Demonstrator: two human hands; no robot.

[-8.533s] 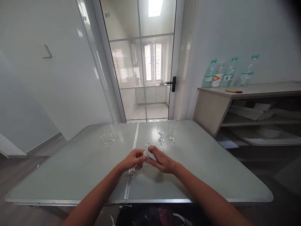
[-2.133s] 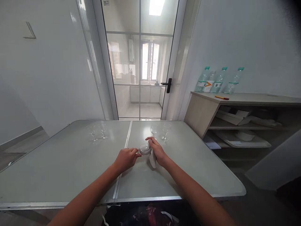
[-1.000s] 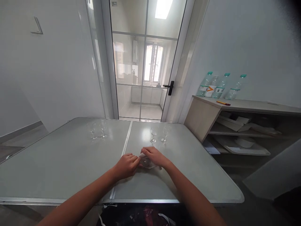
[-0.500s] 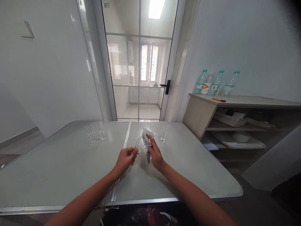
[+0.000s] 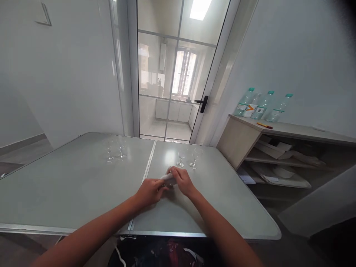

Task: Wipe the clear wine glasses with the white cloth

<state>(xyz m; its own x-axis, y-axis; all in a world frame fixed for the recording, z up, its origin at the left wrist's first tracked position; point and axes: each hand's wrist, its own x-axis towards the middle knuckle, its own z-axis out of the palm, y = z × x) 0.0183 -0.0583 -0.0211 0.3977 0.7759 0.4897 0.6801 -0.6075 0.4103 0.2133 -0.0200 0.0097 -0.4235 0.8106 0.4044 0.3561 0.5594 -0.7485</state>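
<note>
Over the middle of the table, my left hand [image 5: 150, 190] is closed on a small clear stemmed glass [image 5: 168, 185], which is mostly hidden by my fingers. My right hand [image 5: 182, 181] grips a white cloth [image 5: 167, 177] and presses it against that glass. Just beyond my hands, a stemmed glass [image 5: 180, 158] stands upright, with another stemmed glass [image 5: 196, 157] to its right. Two more upright glasses, a left one [image 5: 109, 151] and its neighbour [image 5: 121, 151], are at the far left of the table.
A metal seam [image 5: 149, 161] divides the pale table [image 5: 83, 193]. Behind it stands a glazed door [image 5: 178, 70] with a black handle [image 5: 203, 104]. At right, a shelf unit [image 5: 239, 139] carries several plastic bottles [image 5: 275, 111] and a yellow-red pen-like item [image 5: 264, 125].
My hands have drawn together; the glass bowl, visible before, is now largely covered by fingers and cloth. The cloth no longer hangs down. The camera view has tilted and shifted.
</note>
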